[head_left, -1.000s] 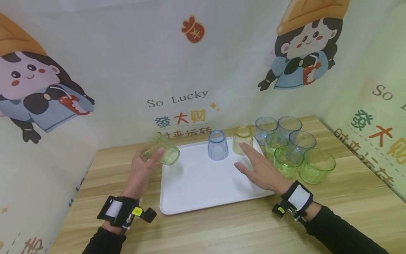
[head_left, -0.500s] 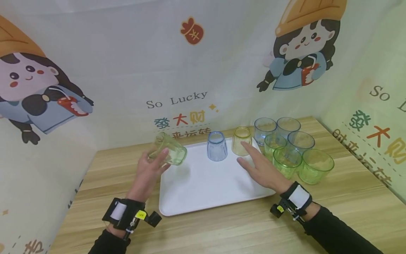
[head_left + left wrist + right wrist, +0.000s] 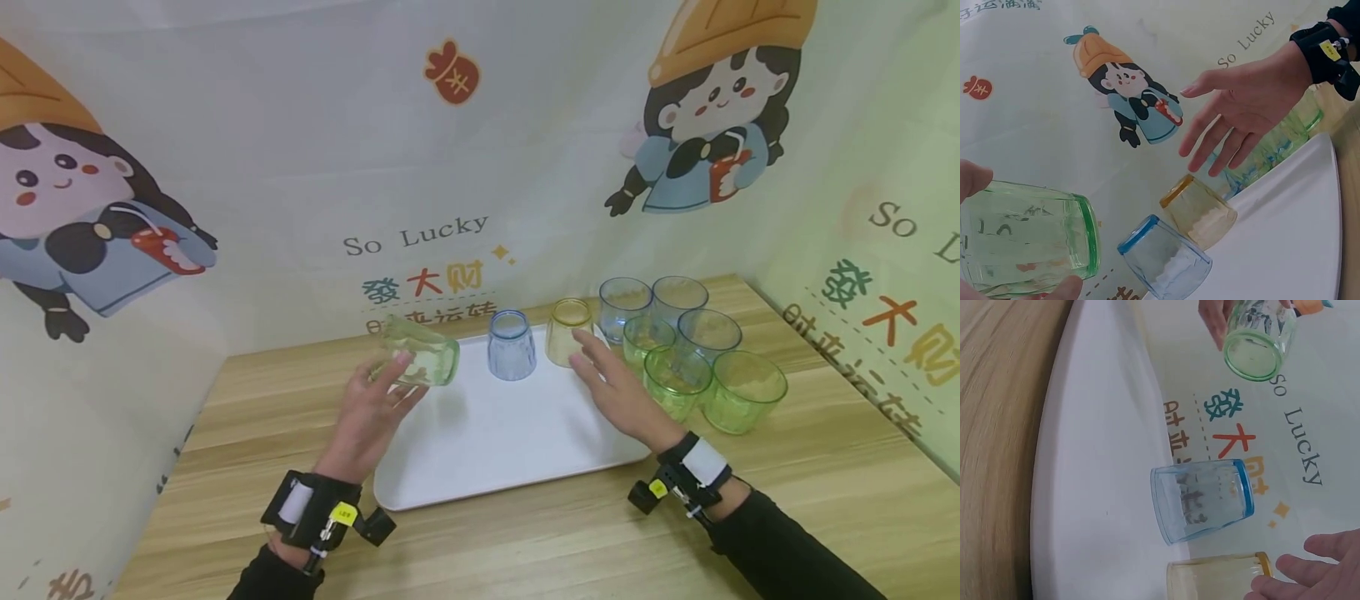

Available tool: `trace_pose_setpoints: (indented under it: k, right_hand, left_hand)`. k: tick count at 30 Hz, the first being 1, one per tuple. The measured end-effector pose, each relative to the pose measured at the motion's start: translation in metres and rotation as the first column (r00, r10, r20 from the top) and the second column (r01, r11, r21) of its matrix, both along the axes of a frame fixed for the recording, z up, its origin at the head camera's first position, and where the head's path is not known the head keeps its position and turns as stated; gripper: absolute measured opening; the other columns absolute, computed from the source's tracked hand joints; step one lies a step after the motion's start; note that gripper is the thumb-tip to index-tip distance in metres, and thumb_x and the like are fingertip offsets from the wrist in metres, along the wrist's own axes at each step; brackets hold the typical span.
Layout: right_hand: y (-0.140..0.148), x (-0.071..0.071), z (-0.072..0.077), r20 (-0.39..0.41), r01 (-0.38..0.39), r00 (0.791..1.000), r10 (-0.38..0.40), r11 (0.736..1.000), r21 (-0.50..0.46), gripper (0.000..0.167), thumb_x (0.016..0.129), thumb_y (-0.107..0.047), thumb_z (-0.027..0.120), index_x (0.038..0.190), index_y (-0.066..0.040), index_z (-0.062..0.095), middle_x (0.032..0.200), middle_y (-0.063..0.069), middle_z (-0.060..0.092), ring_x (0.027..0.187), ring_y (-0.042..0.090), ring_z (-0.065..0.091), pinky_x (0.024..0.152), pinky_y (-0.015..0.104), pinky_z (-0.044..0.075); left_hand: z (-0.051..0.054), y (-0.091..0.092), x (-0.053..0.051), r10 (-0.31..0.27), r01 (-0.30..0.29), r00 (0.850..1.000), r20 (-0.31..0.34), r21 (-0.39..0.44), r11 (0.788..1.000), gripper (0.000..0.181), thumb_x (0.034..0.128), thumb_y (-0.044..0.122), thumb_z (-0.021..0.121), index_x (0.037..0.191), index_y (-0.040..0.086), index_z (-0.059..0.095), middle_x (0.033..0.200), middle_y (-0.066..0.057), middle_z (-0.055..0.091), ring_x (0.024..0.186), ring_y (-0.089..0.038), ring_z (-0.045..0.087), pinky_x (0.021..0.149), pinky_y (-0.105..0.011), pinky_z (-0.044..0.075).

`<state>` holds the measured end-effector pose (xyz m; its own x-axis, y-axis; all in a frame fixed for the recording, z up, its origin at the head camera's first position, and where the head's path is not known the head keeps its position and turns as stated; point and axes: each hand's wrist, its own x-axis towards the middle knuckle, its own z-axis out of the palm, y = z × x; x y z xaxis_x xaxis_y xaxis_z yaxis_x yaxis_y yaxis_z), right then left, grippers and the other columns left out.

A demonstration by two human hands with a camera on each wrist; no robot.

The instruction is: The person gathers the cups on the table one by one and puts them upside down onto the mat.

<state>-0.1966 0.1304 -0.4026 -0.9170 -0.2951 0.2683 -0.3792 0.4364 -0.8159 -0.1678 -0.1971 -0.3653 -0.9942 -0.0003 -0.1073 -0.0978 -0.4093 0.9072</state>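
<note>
Booth-like setting, cartoon-printed cloth walls (image 3: 300, 125), wood-grain table (image 3: 510, 542)

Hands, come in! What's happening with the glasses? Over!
Left hand gripping tilted green glass. Right hand holding nothing. Possible obstacles: blue glass, yellow glass on tray.

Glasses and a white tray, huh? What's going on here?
A person is handling drinking glasses. The left hand holds a green glass tilted in the air, over the left end of the white tray. A blue glass and a yellow glass stand on the tray. The right hand is near the yellow one, holding nothing. Three more blue glasses and three more green glasses stand right of the tray.
</note>
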Motion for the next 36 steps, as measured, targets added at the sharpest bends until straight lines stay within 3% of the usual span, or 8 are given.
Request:
trace_pose_setpoints:
  k: [8,16,20,23,33,36]
  right_hand:
    - [-0.006,-0.001,-0.001,0.043,-0.01,0.999,0.019,0.976,-0.217,0.057,0.112,-0.032,0.032,0.152,0.009,0.033,0.152,0.029,0.039,0.139,0.044,0.038,0.115,0.054,0.03]
    - [-0.016,-0.001,-0.003,0.131,-0.021,0.988,0.084,0.904,-0.426,0.06,0.112,-0.034,0.032,0.153,0.009,0.028,0.154,0.03,0.035,0.141,0.044,0.037,0.117,0.049,0.029]
    - [-0.023,0.0,-0.006,0.151,-0.02,0.983,0.109,0.868,-0.495,0.062,0.112,-0.037,0.032,0.154,0.007,0.026,0.155,0.03,0.034,0.141,0.042,0.038,0.117,0.046,0.031]
    - [-0.03,-0.001,-0.01,0.164,-0.016,0.977,0.134,0.819,-0.574,0.061,0.111,-0.036,0.033,0.155,0.005,0.026,0.155,0.027,0.035,0.14,0.04,0.039,0.115,0.042,0.033]
    - [-0.071,0.005,-0.014,0.194,0.024,0.949,0.249,0.556,-0.831,0.07,0.103,-0.035,0.044,0.155,0.007,0.021,0.156,0.028,0.03,0.143,0.04,0.035,0.117,0.042,0.031]
    - [-0.083,0.008,-0.017,0.2,0.037,0.942,0.271,0.508,-0.861,0.083,0.099,-0.043,0.053,0.155,0.007,0.018,0.157,0.028,0.029,0.144,0.04,0.032,0.117,0.042,0.03]
  left_hand:
    - [0.002,0.012,0.002,-0.038,0.04,0.999,-0.012,0.117,0.992,0.072,0.1004,0.016,0.065,0.152,0.002,0.017,0.148,-0.021,0.031,0.137,-0.038,0.039,0.104,-0.037,0.048]
    - [-0.001,0.023,-0.001,-0.064,0.071,0.997,-0.042,0.189,0.979,0.055,0.1016,0.015,0.062,0.149,0.003,0.035,0.147,-0.02,0.034,0.134,-0.037,0.041,0.105,-0.039,0.047]
    - [-0.002,0.029,-0.002,-0.099,0.108,0.994,-0.051,0.231,0.967,0.054,0.1028,0.016,0.06,0.149,0.005,0.036,0.151,-0.019,0.032,0.136,-0.036,0.039,0.106,-0.038,0.045]
    - [-0.002,0.034,-0.001,-0.134,0.143,0.99,-0.053,0.262,0.955,0.055,0.1046,0.017,0.057,0.153,0.008,0.032,0.154,-0.017,0.029,0.139,-0.035,0.037,0.109,-0.038,0.042]
    - [0.0,0.058,0.002,-0.14,0.149,0.989,-0.052,0.361,0.921,0.058,0.1049,0.022,0.055,0.156,0.008,0.03,0.153,-0.019,0.03,0.139,-0.036,0.037,0.113,-0.04,0.037]
    - [0.0,0.064,0.003,-0.149,0.156,0.988,-0.048,0.356,0.921,0.061,0.1048,0.023,0.056,0.157,0.008,0.028,0.153,-0.019,0.031,0.139,-0.036,0.038,0.113,-0.04,0.036]
